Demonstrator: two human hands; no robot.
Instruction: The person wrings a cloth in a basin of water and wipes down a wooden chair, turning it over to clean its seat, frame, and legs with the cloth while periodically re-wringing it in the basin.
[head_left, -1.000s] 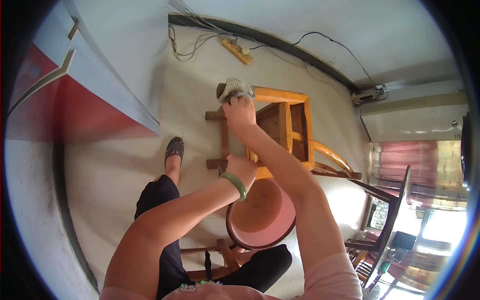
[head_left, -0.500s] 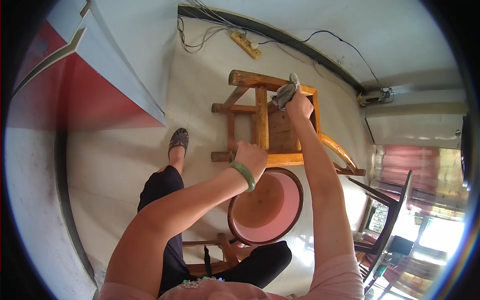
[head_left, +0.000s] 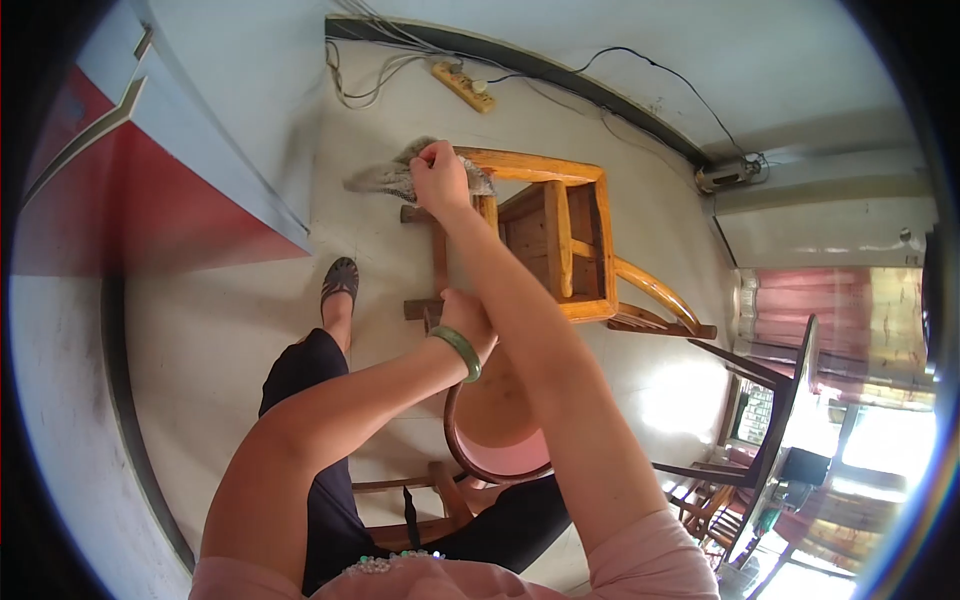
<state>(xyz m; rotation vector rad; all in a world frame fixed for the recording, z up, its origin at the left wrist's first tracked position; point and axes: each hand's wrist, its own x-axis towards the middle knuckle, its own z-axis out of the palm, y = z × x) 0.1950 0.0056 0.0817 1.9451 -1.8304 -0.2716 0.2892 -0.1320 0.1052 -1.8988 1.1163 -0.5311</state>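
Observation:
A wooden chair [head_left: 590, 250] lies tipped over on the floor in front of me, its legs pointing left and its underside showing. My right hand [head_left: 442, 180] presses a grey cloth [head_left: 398, 180] around the end of the chair's far leg; the cloth's loose end is blurred. Closer to me, my left hand [head_left: 468, 318], with a green bangle [head_left: 458, 352] on the wrist, is closed around the near leg. Below that hand stands a pink bucket [head_left: 470, 452] with a brown rim, holding murky water. My right forearm hides part of the bucket and chair.
A yellow power strip [head_left: 462, 87] with cables lies by the far wall. A red-and-white cabinet [head_left: 190, 190] stands at left. My shoe [head_left: 340, 288] rests on the tiled floor. Dark furniture [head_left: 770, 430] and pink curtains [head_left: 805, 325] are at right.
My right hand has slid left with the cloth, from the seat end of the far leg to its tip. My left hand keeps its hold. The view has shifted slightly.

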